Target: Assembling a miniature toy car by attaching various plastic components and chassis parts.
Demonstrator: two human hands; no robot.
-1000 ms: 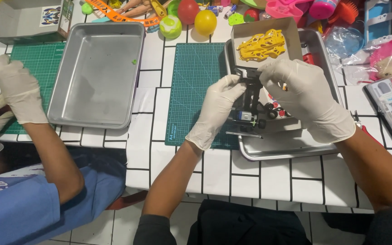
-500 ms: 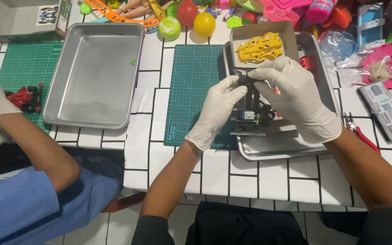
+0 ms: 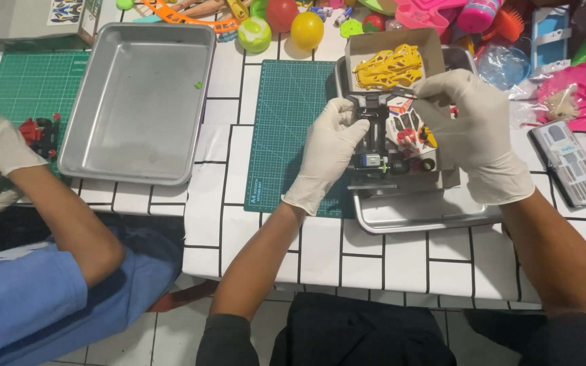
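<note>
Metal trays (image 3: 137, 102) (image 3: 428, 213): two. Green cutting mats (image 3: 286, 129) (image 3: 32, 85): two. Balls (image 3: 254, 34) (image 3: 306, 30) (image 3: 281, 12): three.

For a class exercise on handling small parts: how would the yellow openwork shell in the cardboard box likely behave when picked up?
The yellow shell is thin and full of gaps, so probably light and a bit flexible. Its narrow struts look liable to snap if squeezed. Lying loose in the cardboard box, it would likely slide if nudged, not roll.

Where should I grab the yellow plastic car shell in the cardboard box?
Pinch the yellow plastic car shell across its long sides, coming straight down from above. It lies flat in the open-topped cardboard box, whose walls block a sideways reach. Its ribs look thin, so probably grip gently.
</note>
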